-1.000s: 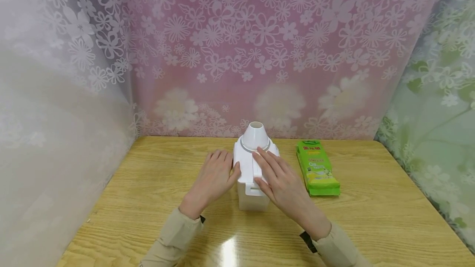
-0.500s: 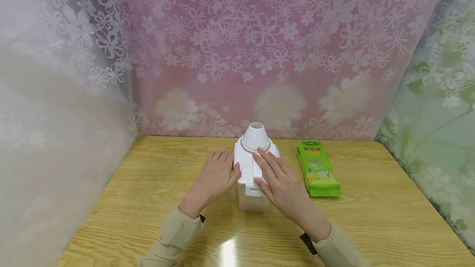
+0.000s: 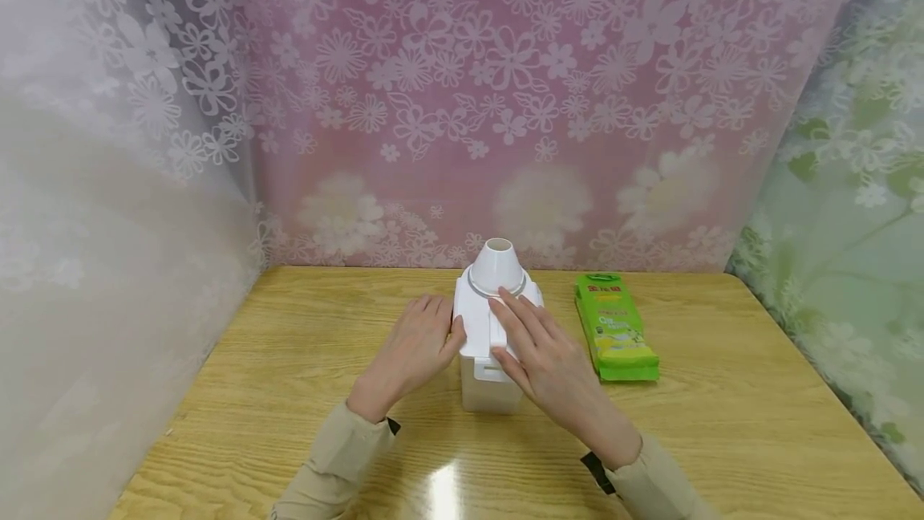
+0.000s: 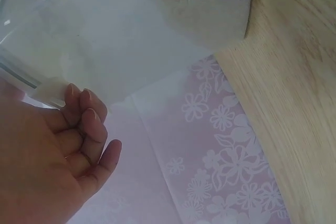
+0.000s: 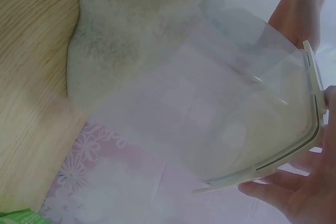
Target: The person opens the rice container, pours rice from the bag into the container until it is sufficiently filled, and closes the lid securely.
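Observation:
A translucent storage container [image 3: 491, 396] stands upright on the table with a white lid [image 3: 472, 319]. A white cone-shaped cap [image 3: 498, 270] with a round top rises from the lid's far part. Pale grain [image 5: 121, 35] fills its bottom in the right wrist view. My left hand [image 3: 415, 347] is at the container's left side, thumb on the lid's edge; the left wrist view shows its fingers [image 4: 89, 116] curled against a side tab. On the lid's right part rests my right hand [image 3: 552, 363], its fingers stretched towards the cap. The palm hides the lid's right edge.
A green and yellow packet [image 3: 617, 331] lies on the wooden table [image 3: 722, 416] to the right of the container. Floral curtains [image 3: 433, 103] close off the back and both sides.

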Action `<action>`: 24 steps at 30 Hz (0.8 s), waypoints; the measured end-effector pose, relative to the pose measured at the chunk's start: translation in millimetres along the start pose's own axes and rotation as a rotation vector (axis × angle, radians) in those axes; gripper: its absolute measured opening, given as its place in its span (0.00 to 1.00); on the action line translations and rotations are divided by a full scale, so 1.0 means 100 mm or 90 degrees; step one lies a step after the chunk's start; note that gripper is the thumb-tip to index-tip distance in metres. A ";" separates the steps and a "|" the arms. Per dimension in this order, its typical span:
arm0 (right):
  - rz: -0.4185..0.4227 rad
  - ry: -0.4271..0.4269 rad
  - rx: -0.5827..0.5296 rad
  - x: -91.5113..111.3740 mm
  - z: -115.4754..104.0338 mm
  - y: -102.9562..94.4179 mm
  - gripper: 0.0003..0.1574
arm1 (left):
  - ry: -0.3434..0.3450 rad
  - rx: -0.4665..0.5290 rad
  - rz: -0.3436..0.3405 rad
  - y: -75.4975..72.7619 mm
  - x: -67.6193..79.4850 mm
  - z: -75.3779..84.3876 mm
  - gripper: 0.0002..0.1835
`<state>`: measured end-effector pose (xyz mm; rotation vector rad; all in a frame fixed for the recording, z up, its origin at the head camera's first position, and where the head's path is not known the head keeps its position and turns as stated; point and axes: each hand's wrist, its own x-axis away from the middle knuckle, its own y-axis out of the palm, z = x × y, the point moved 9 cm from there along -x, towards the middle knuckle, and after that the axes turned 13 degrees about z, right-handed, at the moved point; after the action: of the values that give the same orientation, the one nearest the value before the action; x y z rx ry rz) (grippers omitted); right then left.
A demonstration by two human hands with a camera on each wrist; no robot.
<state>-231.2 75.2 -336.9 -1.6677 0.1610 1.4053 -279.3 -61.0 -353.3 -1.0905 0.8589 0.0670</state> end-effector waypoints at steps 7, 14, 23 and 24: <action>-0.007 0.003 -0.006 0.01 0.00 0.02 0.40 | -0.012 0.014 -0.033 0.04 0.01 -0.01 0.15; -0.011 0.004 -0.009 0.01 0.01 0.03 0.39 | -0.027 0.009 -0.023 0.02 0.03 0.01 0.15; -0.008 -0.002 -0.022 0.01 0.01 0.04 0.40 | -0.077 -0.006 -0.024 -0.01 0.06 0.00 0.15; -0.010 -0.001 -0.021 0.01 0.01 0.04 0.40 | -0.082 -0.007 -0.028 0.00 0.06 0.00 0.15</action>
<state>-234.2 74.3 -339.7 -1.6913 0.1243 1.4037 -275.3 -63.4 -356.6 -1.1024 0.7190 0.1047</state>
